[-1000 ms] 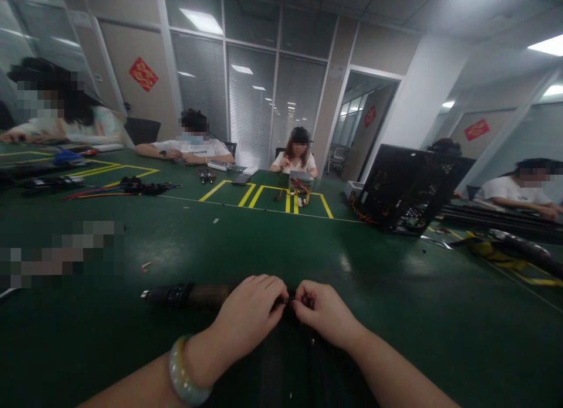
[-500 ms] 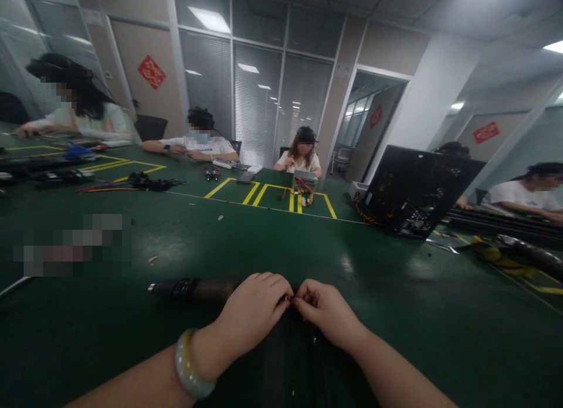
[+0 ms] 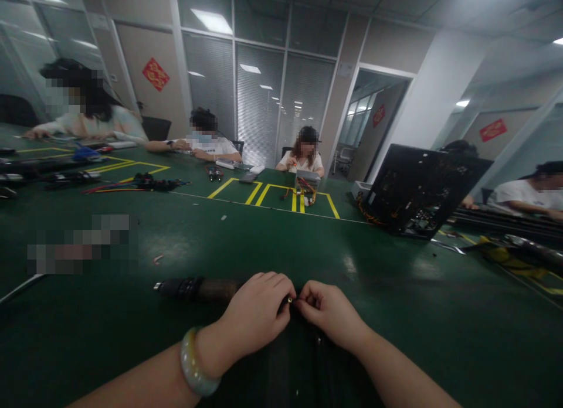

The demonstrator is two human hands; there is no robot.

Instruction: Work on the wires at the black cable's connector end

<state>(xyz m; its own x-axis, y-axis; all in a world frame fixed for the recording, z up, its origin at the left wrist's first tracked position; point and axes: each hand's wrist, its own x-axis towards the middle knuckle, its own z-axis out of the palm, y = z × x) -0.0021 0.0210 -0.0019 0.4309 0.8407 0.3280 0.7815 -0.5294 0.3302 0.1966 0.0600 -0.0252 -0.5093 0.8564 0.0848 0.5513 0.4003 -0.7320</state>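
Note:
My left hand (image 3: 259, 308), with a pale bangle (image 3: 196, 364) at its wrist, is closed in a pinch on a small dark piece with a brass-coloured end (image 3: 290, 301). Close beside it, my right hand (image 3: 334, 314) is also pinched shut, its fingertips at a thin dark bit too small to name. Behind my left hand lies a dark rod-shaped tool (image 3: 215, 289) with a silvery tip pointing left; the hand hides its right end. Long dark strips (image 3: 321, 367) run below my hands, hard to make out against the table.
A black computer case (image 3: 422, 191) stands at the right back. Across the green table (image 3: 211, 244) are a power supply (image 3: 308, 176) with cables, bundled wires (image 3: 149, 183) and yellow tape outlines. A blurred-out item (image 3: 83, 244) lies left. Several co-workers sit around the table.
The view has shifted slightly, moving the scene a little to the right. The brass-coloured end shows more plainly between my hands. Both hands keep their pinch.

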